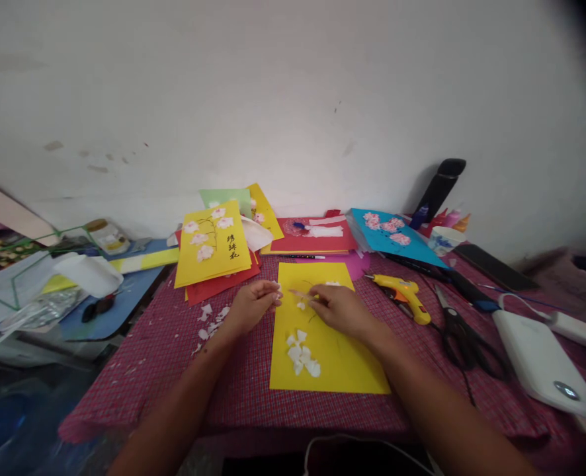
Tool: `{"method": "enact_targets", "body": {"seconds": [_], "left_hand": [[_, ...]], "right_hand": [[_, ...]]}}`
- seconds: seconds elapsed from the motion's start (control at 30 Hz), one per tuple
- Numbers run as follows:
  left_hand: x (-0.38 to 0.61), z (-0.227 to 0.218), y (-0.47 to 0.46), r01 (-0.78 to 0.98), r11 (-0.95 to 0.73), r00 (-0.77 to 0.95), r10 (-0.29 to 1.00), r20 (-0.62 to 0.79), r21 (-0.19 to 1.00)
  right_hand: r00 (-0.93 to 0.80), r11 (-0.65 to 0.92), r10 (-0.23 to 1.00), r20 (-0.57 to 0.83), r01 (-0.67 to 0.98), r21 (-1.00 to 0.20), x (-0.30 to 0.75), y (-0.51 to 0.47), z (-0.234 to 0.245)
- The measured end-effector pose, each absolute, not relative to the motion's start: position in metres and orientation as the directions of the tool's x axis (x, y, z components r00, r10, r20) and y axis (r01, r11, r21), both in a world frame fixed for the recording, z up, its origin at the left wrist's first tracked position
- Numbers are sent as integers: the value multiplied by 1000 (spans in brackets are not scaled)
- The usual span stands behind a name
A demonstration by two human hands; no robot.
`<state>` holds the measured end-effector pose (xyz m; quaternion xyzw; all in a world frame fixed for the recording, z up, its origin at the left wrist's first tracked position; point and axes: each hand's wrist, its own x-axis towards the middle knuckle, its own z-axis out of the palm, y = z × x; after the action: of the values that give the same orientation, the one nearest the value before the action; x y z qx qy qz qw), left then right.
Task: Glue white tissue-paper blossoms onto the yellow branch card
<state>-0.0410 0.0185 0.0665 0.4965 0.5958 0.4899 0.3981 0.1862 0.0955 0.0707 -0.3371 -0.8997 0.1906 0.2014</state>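
A yellow paper sheet lies on the pink checked tablecloth in front of me. White petal pieces sit glued in its lower middle. My left hand hovers at the sheet's left edge, fingers pinched together on a tiny white piece. My right hand rests over the sheet's upper part, fingers closed on a thin pale stick whose tip points left toward the other hand. More white paper scraps lie on the cloth left of the sheet.
A yellow glue gun and black scissors lie right of the sheet, with a white power bank beyond. Finished flower cards, yellow, red and blue, are stacked by the wall. Clutter fills the left bench.
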Motion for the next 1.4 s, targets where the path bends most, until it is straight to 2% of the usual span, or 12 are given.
{"method": "enact_targets", "body": {"seconds": [0.1,0.23,0.5,0.7,0.83,0.93,1.0,1.03,1.1,1.23,1.33,1.4], "left_hand": [[-40,69,15,358,-30,-135,987,83,933],[-34,69,8,541,-127,47,992,121,831],[-26,74,-4,455,-120,323,946,-38,883],[-28,85,-8,431,-139,462,883,-86,892],[-38,84,-4,466,-103,370,925,-88,879],[-48,77,6,597,-117,107,992,66,794],[-54,70,12,693,-106,-55,978,199,713],[-56,66,14,719,-93,-86,972,220,689],[-58,60,17,724,-74,-88,976,199,685],[-55,57,18,650,-49,-70,990,123,758],[-52,65,15,524,-7,-63,997,47,852],[-54,73,11,413,23,12,999,-30,910]], "right_hand": [[-610,647,746,267,568,-508,189,100,72],[-587,638,757,287,570,-518,189,100,72],[-598,654,745,297,565,-503,186,99,70],[-608,653,743,281,567,-501,186,98,69],[-610,663,737,291,570,-485,186,97,69],[-613,671,731,299,568,-477,185,96,69],[-616,673,730,297,572,-470,184,96,69],[-618,673,730,294,573,-467,184,96,69],[-622,674,728,288,573,-465,184,95,70],[-625,675,728,283,580,-456,184,94,71],[-624,674,729,282,582,-455,184,94,72],[-622,672,730,281,582,-457,185,94,72]]}}
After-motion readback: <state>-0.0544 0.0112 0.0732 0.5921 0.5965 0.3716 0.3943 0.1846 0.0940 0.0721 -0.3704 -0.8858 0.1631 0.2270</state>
